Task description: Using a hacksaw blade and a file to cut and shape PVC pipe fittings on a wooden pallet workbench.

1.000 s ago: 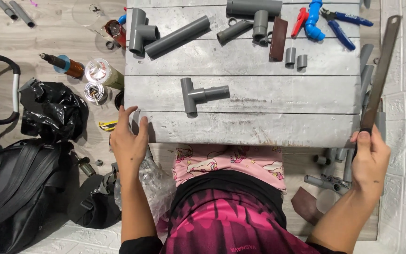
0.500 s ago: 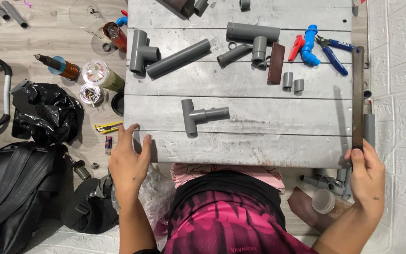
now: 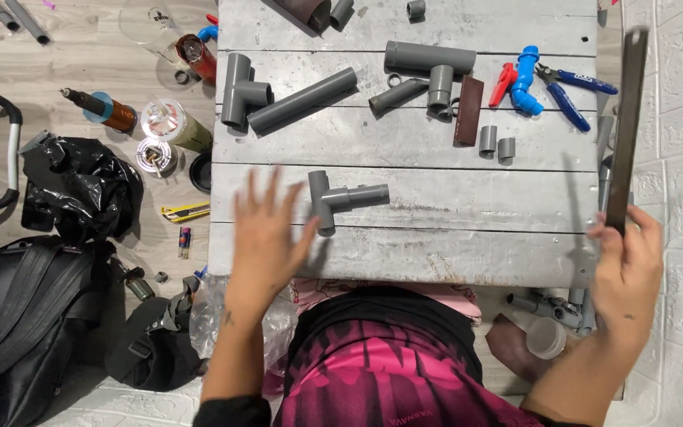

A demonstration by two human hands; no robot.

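Observation:
My left hand (image 3: 266, 233) hovers open, fingers spread, over the near left part of the grey wooden table (image 3: 436, 253), just left of a small grey pipe tee with a short pipe stub (image 3: 340, 199). My right hand (image 3: 626, 269) grips the lower end of a long dark flat bar (image 3: 626, 130), held upright along the table's right edge. Farther back lie a larger grey tee with a long pipe (image 3: 278, 93), another grey tee assembly (image 3: 428, 67), a brown flat block (image 3: 469, 109) and two short grey couplings (image 3: 496, 145).
A red and a blue valve (image 3: 519, 79) and blue-handled pliers (image 3: 567, 91) lie at the back right. On the floor to the left are a black plastic bag (image 3: 81, 194), round tins (image 3: 164, 126), a yellow utility knife (image 3: 185, 211) and black bags (image 3: 33, 316). Pipe fittings (image 3: 551, 304) lie by the white wall.
My left hand has left the table's front edge and moved forward over the top, fingers spread. My right hand has raised the dark bar higher at the right edge.

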